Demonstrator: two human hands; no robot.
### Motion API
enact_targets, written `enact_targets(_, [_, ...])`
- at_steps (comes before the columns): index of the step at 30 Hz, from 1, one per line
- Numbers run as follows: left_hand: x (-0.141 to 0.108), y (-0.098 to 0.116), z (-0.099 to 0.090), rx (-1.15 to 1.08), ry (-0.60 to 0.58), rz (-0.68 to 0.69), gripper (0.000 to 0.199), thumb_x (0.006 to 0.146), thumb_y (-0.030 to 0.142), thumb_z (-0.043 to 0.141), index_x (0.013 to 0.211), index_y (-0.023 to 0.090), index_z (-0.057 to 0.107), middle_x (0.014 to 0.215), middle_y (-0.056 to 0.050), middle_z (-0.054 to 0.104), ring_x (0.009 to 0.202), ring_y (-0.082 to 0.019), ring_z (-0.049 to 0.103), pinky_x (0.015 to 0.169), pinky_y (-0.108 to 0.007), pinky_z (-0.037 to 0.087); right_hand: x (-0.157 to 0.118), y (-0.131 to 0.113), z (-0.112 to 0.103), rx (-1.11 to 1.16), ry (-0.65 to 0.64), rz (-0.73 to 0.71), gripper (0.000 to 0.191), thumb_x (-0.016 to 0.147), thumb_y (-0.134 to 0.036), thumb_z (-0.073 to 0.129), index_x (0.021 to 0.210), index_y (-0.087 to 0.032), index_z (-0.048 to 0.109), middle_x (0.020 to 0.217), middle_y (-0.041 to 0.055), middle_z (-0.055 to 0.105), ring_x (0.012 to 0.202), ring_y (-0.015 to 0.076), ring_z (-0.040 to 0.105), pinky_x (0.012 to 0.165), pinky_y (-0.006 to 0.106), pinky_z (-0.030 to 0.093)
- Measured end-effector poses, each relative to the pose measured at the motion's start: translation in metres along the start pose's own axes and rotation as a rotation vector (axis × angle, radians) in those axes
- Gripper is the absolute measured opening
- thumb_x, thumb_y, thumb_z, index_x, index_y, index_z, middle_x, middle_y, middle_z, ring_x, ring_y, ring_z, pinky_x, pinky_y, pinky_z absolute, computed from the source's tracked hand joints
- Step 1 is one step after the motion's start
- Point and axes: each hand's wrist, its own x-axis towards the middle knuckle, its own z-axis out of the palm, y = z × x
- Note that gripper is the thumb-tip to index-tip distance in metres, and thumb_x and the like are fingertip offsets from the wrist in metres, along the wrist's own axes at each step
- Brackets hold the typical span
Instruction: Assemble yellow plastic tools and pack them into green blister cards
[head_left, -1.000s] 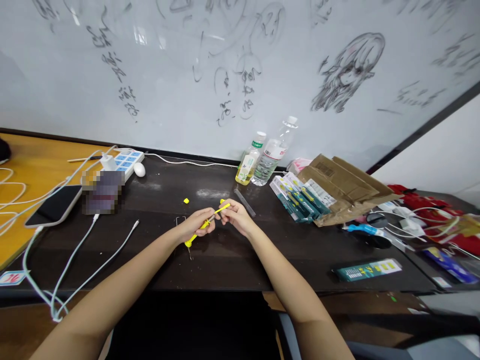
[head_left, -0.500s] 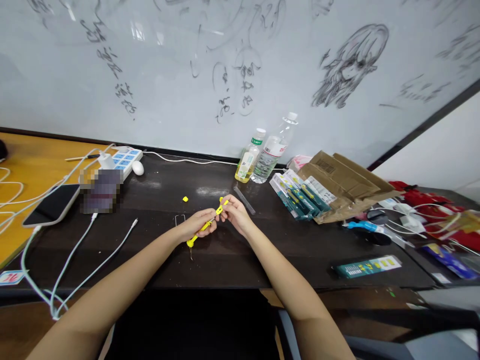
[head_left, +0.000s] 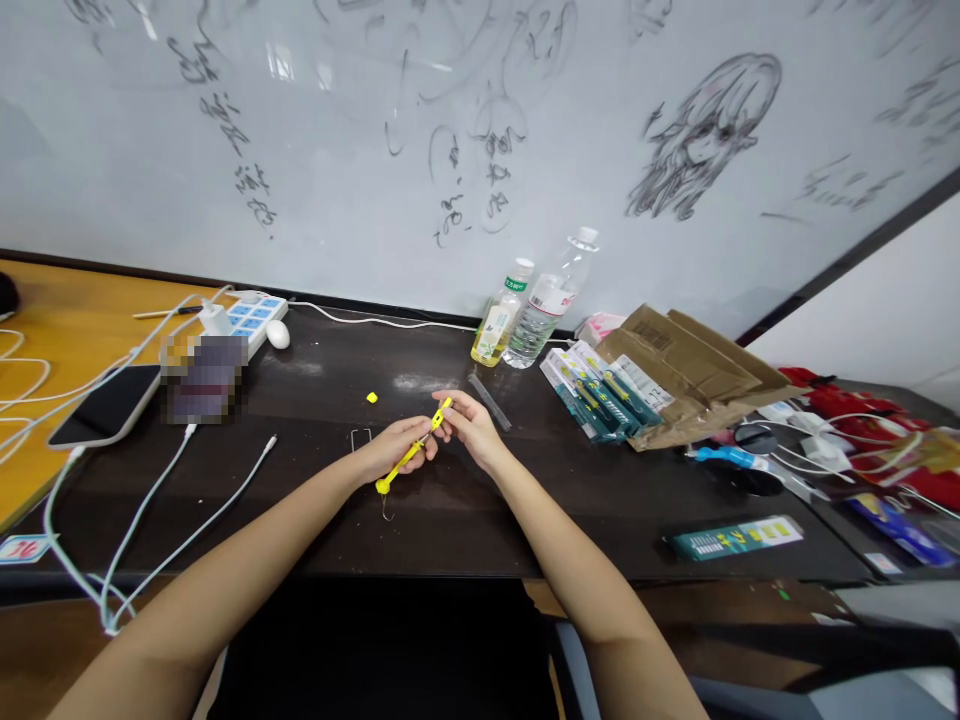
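Note:
A thin yellow spring scale [head_left: 409,459] slants between my hands over the dark table, its lower end towards me with a wire hook [head_left: 387,510] hanging from it. My left hand [head_left: 396,447] is closed around its middle. The fingers of my right hand [head_left: 469,428] pinch the flat yellow upper piece [head_left: 441,413]. Something thin and dark shows between this piece and the body; I cannot tell what. Beyond my left hand lies a small yellow cap [head_left: 372,398], and a bent metal wire [head_left: 361,437] rests beside that hand.
A grey strip [head_left: 489,402] lies behind my right hand. Two bottles [head_left: 493,325] stand against the whiteboard. Teal boxes [head_left: 600,390] and a cardboard package [head_left: 679,365] are on the right; another teal box [head_left: 739,537] lies nearer. Phones, cables and a power strip [head_left: 259,318] occupy the left.
Both hands keep their hold on the spring scale. The upper yellow piece has tilted slightly more upright between my right fingers; the view has shifted a little.

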Motion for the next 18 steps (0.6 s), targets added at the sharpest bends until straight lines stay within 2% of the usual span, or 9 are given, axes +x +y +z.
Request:
enact_targets(6, [0.0018, -0.0045, -0.0031, -0.003, 0.019, 0.042, 0.036, 0.084, 0.051, 0.053, 0.090, 0.016, 0.051, 0.063, 0.002, 0.056, 0.032, -0.002, 0.035, 0.030, -0.014, 0.020, -0.0014, 0.0000, 0.0017, -0.063, -0.054, 0.029, 0.032, 0.078, -0.042, 0.064, 0.101, -0.020, 0.064, 0.065, -0.0030, 0.055, 0.052, 0.0083, 0.048, 0.050, 0.023, 0.042])
enact_targets(14, [0.0013, -0.0027, -0.0020, 0.001, 0.040, 0.025, 0.036, 0.084, 0.053, 0.053, 0.083, 0.018, 0.046, 0.056, 0.004, 0.054, 0.030, -0.001, 0.028, 0.030, -0.013, 0.016, -0.0011, 0.0011, 0.0042, -0.102, -0.014, 0.016, 0.032, 0.079, -0.046, 0.062, 0.092, -0.018, 0.064, 0.062, -0.0036, 0.053, 0.050, 0.0074, 0.046, 0.050, 0.022, 0.040])
enact_targets(18, [-0.0004, 0.0014, -0.0005, 0.011, 0.059, 0.051, 0.037, 0.083, 0.054, 0.054, 0.084, 0.018, 0.047, 0.053, 0.004, 0.052, 0.030, -0.001, 0.026, 0.030, -0.013, 0.014, 0.0021, 0.0002, -0.0019, -0.128, 0.044, -0.001, 0.040, 0.083, -0.054, 0.050, 0.094, -0.018, 0.064, 0.069, -0.0006, 0.054, 0.052, 0.0088, 0.045, 0.049, 0.023, 0.041])
